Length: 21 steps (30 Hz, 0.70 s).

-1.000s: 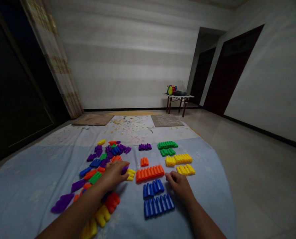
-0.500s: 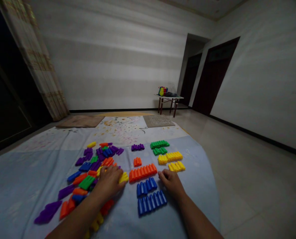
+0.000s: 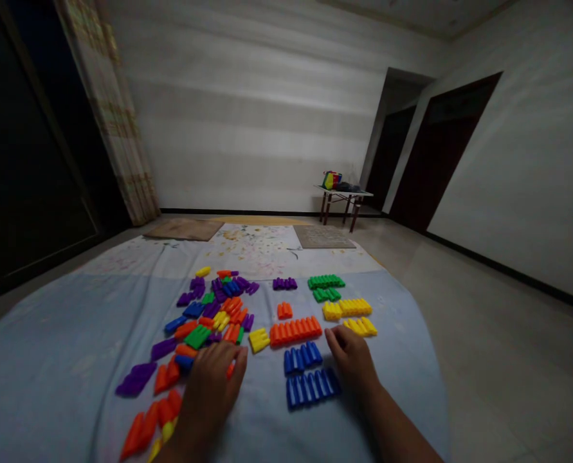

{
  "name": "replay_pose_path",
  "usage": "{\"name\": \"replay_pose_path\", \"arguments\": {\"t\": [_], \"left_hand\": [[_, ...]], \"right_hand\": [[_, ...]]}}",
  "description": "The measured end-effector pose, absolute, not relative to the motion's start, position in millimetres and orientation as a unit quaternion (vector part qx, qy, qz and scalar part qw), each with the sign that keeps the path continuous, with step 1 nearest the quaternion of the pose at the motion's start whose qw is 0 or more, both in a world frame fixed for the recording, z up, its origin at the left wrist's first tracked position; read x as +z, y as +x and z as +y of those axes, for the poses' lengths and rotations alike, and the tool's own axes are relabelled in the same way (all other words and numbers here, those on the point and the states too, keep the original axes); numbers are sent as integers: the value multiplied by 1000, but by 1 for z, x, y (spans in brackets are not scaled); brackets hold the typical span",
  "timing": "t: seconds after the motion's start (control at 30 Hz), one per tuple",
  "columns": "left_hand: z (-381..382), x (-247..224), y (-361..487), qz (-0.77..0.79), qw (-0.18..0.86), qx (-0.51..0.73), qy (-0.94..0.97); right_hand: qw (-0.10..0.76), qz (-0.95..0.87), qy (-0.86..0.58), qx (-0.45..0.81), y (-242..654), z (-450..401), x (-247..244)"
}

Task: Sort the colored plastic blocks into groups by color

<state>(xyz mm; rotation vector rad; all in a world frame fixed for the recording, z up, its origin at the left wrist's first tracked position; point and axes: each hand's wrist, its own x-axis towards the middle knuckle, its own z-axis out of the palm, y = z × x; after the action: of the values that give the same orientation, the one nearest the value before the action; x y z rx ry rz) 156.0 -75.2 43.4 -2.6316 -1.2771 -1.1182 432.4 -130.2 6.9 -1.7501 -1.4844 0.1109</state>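
My left hand (image 3: 213,382) is over the near side of a mixed pile of finger-shaped plastic pieces, thumb apart from its fingers. A bit of an orange piece (image 3: 229,371) shows between thumb and fingers, apparently beneath the hand. Just beyond lies a yellow piece (image 3: 259,340), close to the left end of an orange row (image 3: 296,331). My right hand (image 3: 351,354) rests with curled fingers at that row's right end, nothing visible in it. Two blue rows (image 3: 312,388) lie left of it, and yellow pieces (image 3: 361,326) just beyond it.
Farther back sit green rows (image 3: 325,281), a purple row (image 3: 285,283) and a small orange piece (image 3: 284,310). Loose purple pieces (image 3: 136,379) lie at left. Two flat boards (image 3: 323,236) are at the cloth's far edge. A small table (image 3: 344,191) stands by the wall.
My left hand has drawn back toward me, leaving the yellow piece lying by the orange row. My right hand stays beside the row. The whole view has shifted, with things appearing farther right.
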Motion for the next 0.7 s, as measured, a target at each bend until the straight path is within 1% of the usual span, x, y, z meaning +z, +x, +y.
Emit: {"name": "replay_pose_path", "arguments": {"t": [0.13,0.2,0.27,0.37,0.47,0.53,0.6,0.7], "left_hand": [[-103,42,173,-264,3,-371,-891],[-114,40,183,-213,-9,-355,-910],[-120,37,188,-182,-23,-338,-923],[-121,29,190,-167,-37,-302,-938],[-120,22,188,-177,-42,-237,-954],[-119,18,188,-187,-47,-191,-962],[-118,15,188,-194,-63,-163,-965],[-116,12,188,-196,-90,-148,-965]], "right_hand": [[396,-669,-629,-10,399,-128,39],[361,-706,-610,-13,377,-121,55],[308,-733,-607,-10,355,-109,66],[212,-759,-615,-8,329,-85,73],[114,-773,-625,-1,314,-62,67],[70,-769,-636,4,307,-52,61],[48,-763,-644,9,303,-47,56],[68,-761,-644,26,303,-49,58]]}}
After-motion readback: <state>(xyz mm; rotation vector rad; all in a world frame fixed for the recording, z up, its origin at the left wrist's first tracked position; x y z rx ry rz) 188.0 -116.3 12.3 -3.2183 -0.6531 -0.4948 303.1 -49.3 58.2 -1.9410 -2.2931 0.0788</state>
